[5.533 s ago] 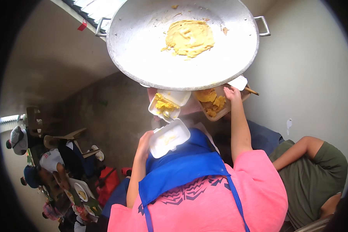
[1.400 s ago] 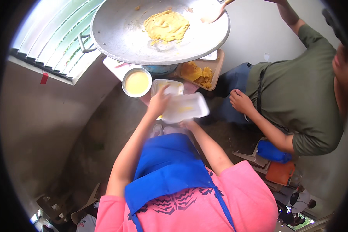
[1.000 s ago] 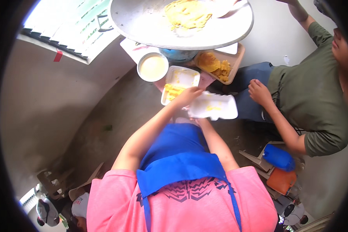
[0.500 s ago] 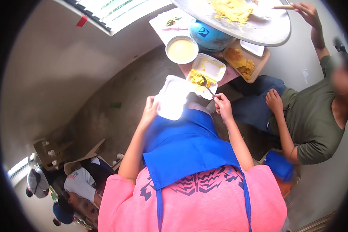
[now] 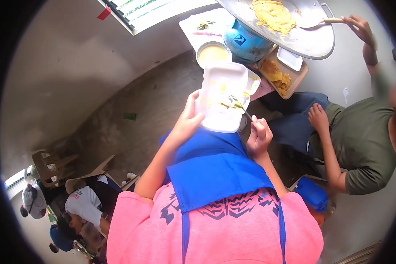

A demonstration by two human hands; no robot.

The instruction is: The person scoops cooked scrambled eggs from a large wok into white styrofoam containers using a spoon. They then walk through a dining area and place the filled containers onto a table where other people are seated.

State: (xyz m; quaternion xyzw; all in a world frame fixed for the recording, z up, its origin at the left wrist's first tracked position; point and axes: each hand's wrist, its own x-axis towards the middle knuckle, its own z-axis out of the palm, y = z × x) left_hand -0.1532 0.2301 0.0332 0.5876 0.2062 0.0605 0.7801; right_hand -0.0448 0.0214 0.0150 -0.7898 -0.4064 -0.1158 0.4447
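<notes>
Two grips: left hand (image 5: 189,119) clasping container (image 5: 215,97), right (image 5: 259,135) spoon (image 5: 244,111).

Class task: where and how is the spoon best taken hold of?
Take the spoon by its handle's outer end, likely from the lower right: it slants that way, into the right hand's grip, its head over the white foam box.

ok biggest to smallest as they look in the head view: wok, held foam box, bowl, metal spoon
1. Wok, even cut off
2. Held foam box, perhaps enlarged by nearness
3. Bowl
4. Metal spoon, partly covered
</notes>
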